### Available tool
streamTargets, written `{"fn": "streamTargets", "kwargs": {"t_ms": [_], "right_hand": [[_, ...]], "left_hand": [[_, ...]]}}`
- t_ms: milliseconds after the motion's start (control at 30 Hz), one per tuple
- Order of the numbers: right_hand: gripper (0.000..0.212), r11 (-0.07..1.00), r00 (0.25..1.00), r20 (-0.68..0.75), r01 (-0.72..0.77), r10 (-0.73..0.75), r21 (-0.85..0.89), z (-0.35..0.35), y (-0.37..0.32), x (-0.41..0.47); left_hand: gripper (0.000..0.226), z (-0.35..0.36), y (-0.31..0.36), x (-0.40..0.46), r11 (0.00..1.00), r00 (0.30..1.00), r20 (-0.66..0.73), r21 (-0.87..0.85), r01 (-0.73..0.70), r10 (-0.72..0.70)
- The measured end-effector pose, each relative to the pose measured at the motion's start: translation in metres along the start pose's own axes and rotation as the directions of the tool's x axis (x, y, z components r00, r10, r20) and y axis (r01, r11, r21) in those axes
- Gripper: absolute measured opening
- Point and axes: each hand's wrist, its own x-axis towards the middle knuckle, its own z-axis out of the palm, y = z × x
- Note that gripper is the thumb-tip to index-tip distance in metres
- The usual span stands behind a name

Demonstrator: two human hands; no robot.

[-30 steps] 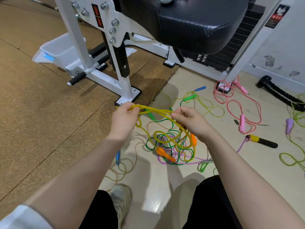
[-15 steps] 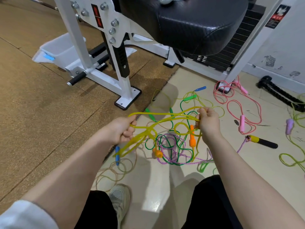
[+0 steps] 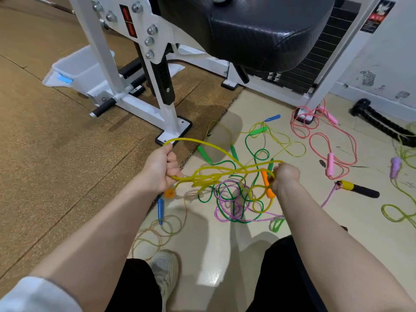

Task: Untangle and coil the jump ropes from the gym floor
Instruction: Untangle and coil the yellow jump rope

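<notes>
The left hand (image 3: 161, 170) is held above the seam where the brown rubber mat (image 3: 56, 154) meets the pale tile floor (image 3: 225, 255); its fingers are curled round several strands of the yellow jump rope (image 3: 216, 150), which arches up out of the fist and also leaves it low, toward the right. The right hand (image 3: 285, 177) is held level with the left and well apart from it; its fingers are curled round the other end of the same yellow bundle, and one orange handle (image 3: 265, 179) lies against the fingers; whether the hand grips that handle as well cannot be told. The second orange handle (image 3: 169, 193) hangs just below the left hand. Between the hands the yellow strands cross one another and sag in loose loops.

Beneath the held rope, on the tile, lies a tangle: a green rope (image 3: 254, 152) with green handles; a purple rope (image 3: 227, 206) looped through the green one; a thin tan rope (image 3: 157, 235) with a blue handle (image 3: 160, 208) beside the person's shoe (image 3: 165, 271). To the right, apart from the tangle, a pink rope (image 3: 333, 143) lies near the foot of the white exercise machine (image 3: 108, 52); a black and yellow handle (image 3: 358, 189) lies close to the right forearm; a light green rope (image 3: 403, 212) with a lilac handle (image 3: 395, 166) lies at the right edge of the view.
</notes>
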Motion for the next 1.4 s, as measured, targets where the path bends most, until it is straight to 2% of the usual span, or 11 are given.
{"fn": "streamTargets", "kwargs": {"t_ms": [167,267,367,433,567,667,733,833,1100,1233,1400], "right_hand": [[0.043,0.848,0.985,0.009,0.152,-0.171,-0.509,0.024,0.020,-0.012],[0.034,0.663,0.734,0.382,0.675,-0.562,-0.323,0.042,0.019,-0.051],[0.021,0.555,0.418,0.817,0.818,-0.397,-0.149,0.058,0.030,-0.098],[0.027,0.370,0.340,0.891,0.903,-0.301,-0.220,0.066,0.041,-0.104],[0.031,0.215,0.370,0.844,0.927,-0.388,-0.307,0.069,0.040,-0.085],[0.006,0.579,0.537,0.750,0.774,-0.386,-0.257,0.064,0.023,-0.082],[0.015,0.845,0.693,0.660,0.509,-0.291,-0.162,0.061,0.015,-0.079],[0.019,0.970,0.785,0.587,0.244,-0.198,0.001,0.056,0.006,-0.074],[0.018,0.982,0.657,0.738,0.018,-0.154,0.189,0.050,-0.005,-0.090],[0.021,0.948,0.733,0.623,0.314,-0.273,0.045,0.041,-0.011,-0.076],[0.019,0.980,0.947,0.299,0.061,-0.117,0.192,0.012,-0.011,-0.033]], "left_hand": [[0.058,0.015,0.001,-0.006,0.984,0.983,0.180,-0.166,0.056,-0.026],[0.042,0.028,-0.002,-0.012,0.950,0.964,0.262,-0.310,0.038,0.047],[0.040,0.035,-0.002,-0.016,0.903,0.949,0.299,-0.428,0.038,0.102],[0.039,0.034,0.003,-0.019,0.889,0.945,0.310,-0.455,0.048,0.107],[0.036,0.022,0.016,-0.021,0.859,0.967,0.196,-0.511,-0.042,0.164],[0.029,0.015,0.019,-0.020,0.886,0.982,0.023,-0.437,-0.157,0.185],[0.031,0.014,0.012,-0.023,0.985,0.985,0.002,0.030,-0.170,0.170],[0.033,0.020,-0.004,-0.029,0.753,0.962,0.060,0.610,-0.246,0.266],[0.019,0.015,-0.023,-0.030,0.232,0.865,0.402,0.849,-0.476,0.301],[0.023,0.003,-0.005,-0.026,0.545,0.914,0.323,0.734,-0.405,0.245],[0.017,-0.023,0.026,-0.015,0.998,0.989,0.135,-0.011,-0.054,0.055]]}}
